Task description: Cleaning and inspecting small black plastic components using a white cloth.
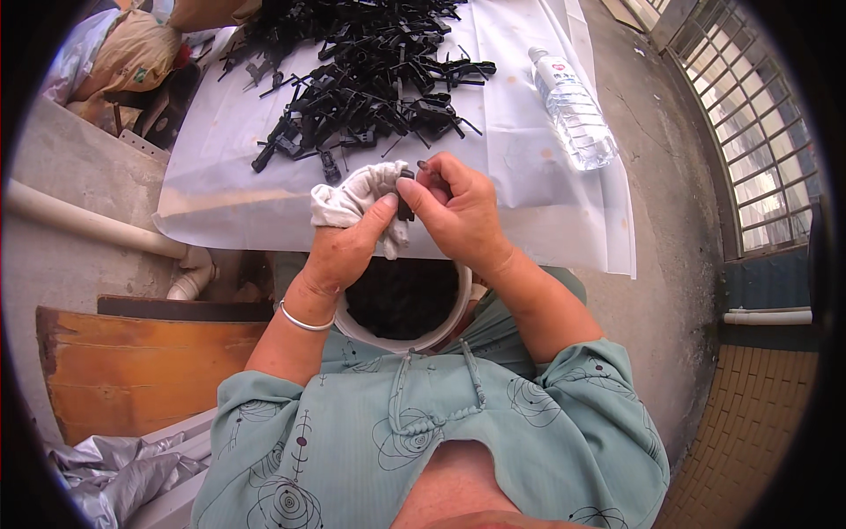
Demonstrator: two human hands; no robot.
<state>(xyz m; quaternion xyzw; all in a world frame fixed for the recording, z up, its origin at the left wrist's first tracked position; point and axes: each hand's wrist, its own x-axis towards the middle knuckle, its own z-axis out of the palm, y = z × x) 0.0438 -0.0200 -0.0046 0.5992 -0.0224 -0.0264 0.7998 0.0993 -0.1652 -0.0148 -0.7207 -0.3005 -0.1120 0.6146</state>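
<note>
A small black plastic part (pixel 405 208) sits between my two hands, above the near edge of the table. My left hand (pixel 342 253) is closed around it, its thumb bare. White cloth (pixel 352 195), like a bunched work glove, covers the left fingers. My right hand (pixel 463 204) pinches the same part, thumb pressed on its upper end and index finger curled. The right fingertips look dark. Just beyond my hands, a heap of similar black plastic parts (pixel 379 75) with thin stems covers the far table, and a loose one (pixel 330 166) lies nearest my left hand.
Under my forearms stands a white bucket (pixel 464 304) filled with black pieces. A clear water bottle (pixel 573 110) lies on the plastic-covered table (pixel 529 212) at right. Left are sacks (pixel 132 53), a white pipe (pixel 97 220) and a wooden board (pixel 150 366); a barred window (pixel 749 115) stands right.
</note>
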